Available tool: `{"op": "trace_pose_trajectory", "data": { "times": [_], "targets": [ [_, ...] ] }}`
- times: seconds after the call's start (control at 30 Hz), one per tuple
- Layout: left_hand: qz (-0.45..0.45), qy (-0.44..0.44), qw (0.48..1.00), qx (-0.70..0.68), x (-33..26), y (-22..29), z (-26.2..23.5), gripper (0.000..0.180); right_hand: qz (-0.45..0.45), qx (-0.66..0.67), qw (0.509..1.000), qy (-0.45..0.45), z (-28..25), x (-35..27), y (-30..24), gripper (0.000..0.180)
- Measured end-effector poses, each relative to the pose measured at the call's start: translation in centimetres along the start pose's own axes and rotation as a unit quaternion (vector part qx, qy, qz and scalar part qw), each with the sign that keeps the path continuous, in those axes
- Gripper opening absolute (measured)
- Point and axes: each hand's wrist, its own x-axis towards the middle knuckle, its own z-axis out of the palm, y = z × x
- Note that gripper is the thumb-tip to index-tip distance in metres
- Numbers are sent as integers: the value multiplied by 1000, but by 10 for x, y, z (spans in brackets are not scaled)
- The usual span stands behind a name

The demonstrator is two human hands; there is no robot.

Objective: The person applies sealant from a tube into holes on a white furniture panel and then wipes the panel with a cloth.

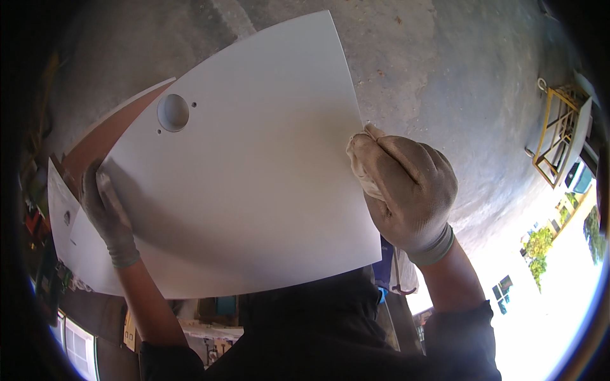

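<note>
A white cabinet door [254, 159] fills the middle of the view, with a round hinge hole [173, 113] near its upper left edge and two small screw holes beside it. My gloved left hand [108, 203] grips the door's left edge. At the door's right edge, my gloved right hand [406, 184] is closed around a crumpled whitish cloth [362, 166], its fingers bunched. Both gloves are greyish and worn, with green-trimmed cuffs. Beyond the left edge, a brownish-pink board [111, 133] with a white rim shows partly, its remainder hidden behind the door.
Another white panel piece [67, 216] with a dark spot lies at far left. Grey concrete floor [445, 51] stretches beyond the door. At right stands a yellow metal frame [554, 136], near bright daylight. A blue item [383, 263] shows beside the door's lower right corner.
</note>
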Motion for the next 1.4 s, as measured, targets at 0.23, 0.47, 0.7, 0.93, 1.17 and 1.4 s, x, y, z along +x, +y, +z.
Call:
{"op": "trace_pose_trajectory", "data": {
  "times": [0.23,0.47,0.7,0.93,1.17,1.4],
  "targets": [
    [11,13,1000,6,2,5,1,45,18,-8,1000,-11,6,2,6,24],
    [3,9,1000,13,0,0,0,45,0,-9,1000,21,7,-4,7,19],
    [-18,-2,1000,12,2,3,-1,42,15,12,999,43,11,-15,4,20],
    [-20,10,1000,2,3,6,0,40,24,-15,999,15,1,41,26,23],
    [-19,-2,1000,-3,4,7,-2,40,-76,36,996,-17,-9,76,53,32],
    [-24,10,1000,-8,2,4,0,43,-20,107,991,-72,-6,19,45,22]
  ]
}}
